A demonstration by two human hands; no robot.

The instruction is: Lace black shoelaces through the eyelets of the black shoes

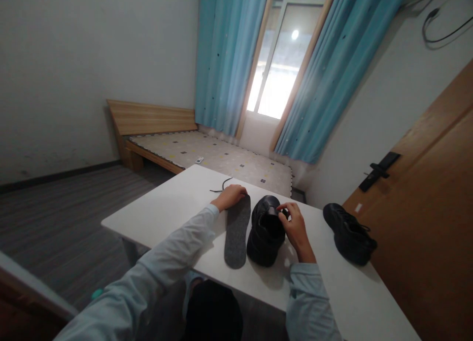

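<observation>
matt, felt-like insole (237, 235), partly glossy shoe (261, 247), smooth tabletop (166, 208), wood-grained headboard (155, 117) and cloth curtains (229, 55)

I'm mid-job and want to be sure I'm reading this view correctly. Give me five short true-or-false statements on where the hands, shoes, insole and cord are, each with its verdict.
1. The left hand is at the far end of the grey insole. True.
2. The right hand is at the opening of the near shoe. True.
3. The grey insole is inside the near shoe. False: it lies on the white table, to the left of that shoe.
4. The second shoe is on the side of the table toward the door. True.
5. The thin dark cord is to the right of both shoes. False: it is to their left, just beyond the left hand.
</observation>
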